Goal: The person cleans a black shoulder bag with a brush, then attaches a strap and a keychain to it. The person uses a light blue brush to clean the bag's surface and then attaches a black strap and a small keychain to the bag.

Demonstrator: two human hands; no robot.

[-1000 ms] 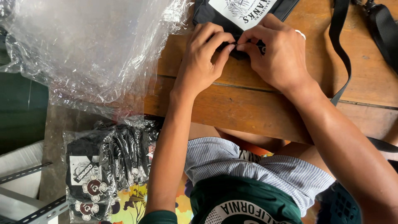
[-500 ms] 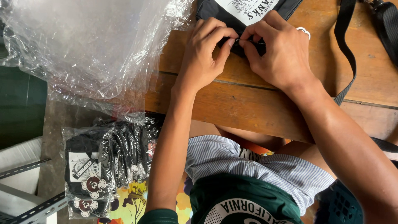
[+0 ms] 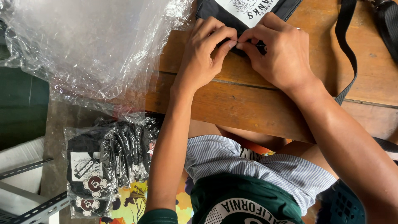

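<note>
A black fabric pouch (image 3: 215,8) with a white printed label lies at the far edge of a wooden table (image 3: 257,103). My left hand (image 3: 205,56) and my right hand (image 3: 277,52) meet at the pouch's near corner. Both pinch its edge between thumb and fingertips, the fingertips touching each other. A small part at the pinch is hidden by my fingers. A ring shows on my right hand.
A large heap of clear plastic wrap (image 3: 91,49) covers the table's left end. A stack of black pouches in clear bags (image 3: 105,166) lies on the floor at lower left. A black strap (image 3: 346,49) runs over the table at right. White metal shelving (image 3: 20,186) stands bottom left.
The view has shifted slightly; both hands stay pinched at the pouch's corner, with the fingers drawn closer together.
</note>
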